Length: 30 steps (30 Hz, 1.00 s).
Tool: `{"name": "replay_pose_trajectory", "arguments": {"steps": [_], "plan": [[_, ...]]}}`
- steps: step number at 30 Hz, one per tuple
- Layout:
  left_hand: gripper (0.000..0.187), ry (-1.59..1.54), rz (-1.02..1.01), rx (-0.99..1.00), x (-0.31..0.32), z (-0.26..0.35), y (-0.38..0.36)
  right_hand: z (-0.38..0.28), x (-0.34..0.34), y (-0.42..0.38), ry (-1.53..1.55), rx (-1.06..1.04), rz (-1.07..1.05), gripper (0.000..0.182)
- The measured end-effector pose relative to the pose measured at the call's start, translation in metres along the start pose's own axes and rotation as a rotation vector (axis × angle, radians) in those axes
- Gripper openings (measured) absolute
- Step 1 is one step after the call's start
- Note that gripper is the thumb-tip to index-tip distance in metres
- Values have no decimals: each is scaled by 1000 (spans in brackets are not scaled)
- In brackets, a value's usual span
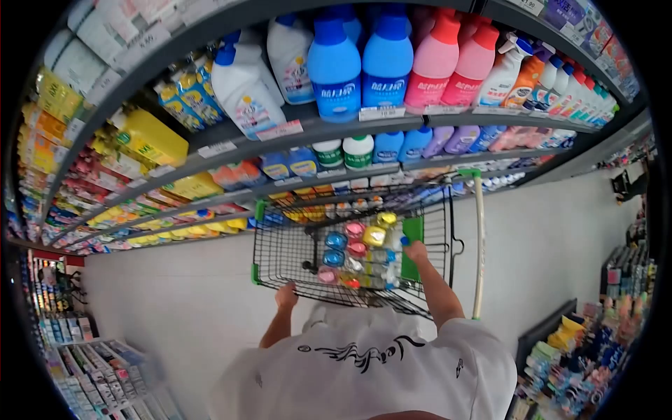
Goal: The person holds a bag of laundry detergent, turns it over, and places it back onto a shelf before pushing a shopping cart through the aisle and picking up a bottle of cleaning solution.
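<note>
The person stood in a shop aisle over a wire cart (294,255), seen from above through a strongly curved lens. The left hand (285,297) rested on the cart's near rim, fingers curled over the wire, though whether it truly gripped could not be told at this size. The right hand (416,251) reached down into the basket and lay against the bottles (358,255), a packed cluster with blue, pink and yellow caps standing toward the right side of the cart; it looked closed around one bottle near the edge of the cluster, but the fingers were too small to be sure. The two hands were well apart, one at the rim and one inside. Beyond the cart ran the shelves (329,131), stocked with blue, pink and white detergent jugs above price tags, with smaller packets on lower tiers. By my reading, the step in hand was settling a bottle among those already loaded, with the cart steadied by the other hand. The next move would call for a free slot among the upright bottles, a gentle release so none tipped, and then a clear lift of the arm over the rim and past the green handle (478,238) on the right
</note>
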<state>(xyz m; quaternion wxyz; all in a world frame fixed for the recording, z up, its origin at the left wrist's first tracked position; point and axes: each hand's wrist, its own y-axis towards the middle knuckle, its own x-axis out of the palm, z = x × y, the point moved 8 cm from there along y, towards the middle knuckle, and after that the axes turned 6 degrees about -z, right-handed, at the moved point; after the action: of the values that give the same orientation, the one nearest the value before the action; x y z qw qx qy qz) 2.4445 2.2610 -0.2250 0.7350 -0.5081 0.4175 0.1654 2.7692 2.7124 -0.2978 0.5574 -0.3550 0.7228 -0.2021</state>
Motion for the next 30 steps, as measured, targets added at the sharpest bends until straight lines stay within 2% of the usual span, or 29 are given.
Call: {"name": "replay_pose_trajectory", "arguments": {"steps": [3,6,8,15,18,19,20,21,23,26,28,30], "plan": [[27,-44,23,-35,8,-4,5,-8,2,16,91,72,113,39],[30,-42,69,9,10,-4,6,-23,13,28,31,140,-18,40],[33,-19,73,68,9,2,3,-27,20,33,53,174,-4,40],[38,-23,8,-76,0,15,-5,-29,37,48,-9,199,-33,40],[42,13,-111,-88,-2,20,-5,-23,51,62,20,129,-87,43],[43,20,-152,-85,3,17,-3,-24,47,58,3,108,-48,42],[44,39,-211,-33,7,16,1,-28,45,52,-18,87,-2,42],[49,54,-197,197,43,-12,27,-30,39,44,-43,66,47,41],[58,125,-367,212,51,-10,34,-30,44,41,-80,8,110,43],[63,-19,-584,-49,20,13,12,-33,27,20,-81,-9,135,46],[64,-6,-701,-15,43,2,28,-38,6,1,-155,-62,229,49],[59,-117,-659,41,48,-1,32,-39,-17,-17,-126,-97,294,50]]}}
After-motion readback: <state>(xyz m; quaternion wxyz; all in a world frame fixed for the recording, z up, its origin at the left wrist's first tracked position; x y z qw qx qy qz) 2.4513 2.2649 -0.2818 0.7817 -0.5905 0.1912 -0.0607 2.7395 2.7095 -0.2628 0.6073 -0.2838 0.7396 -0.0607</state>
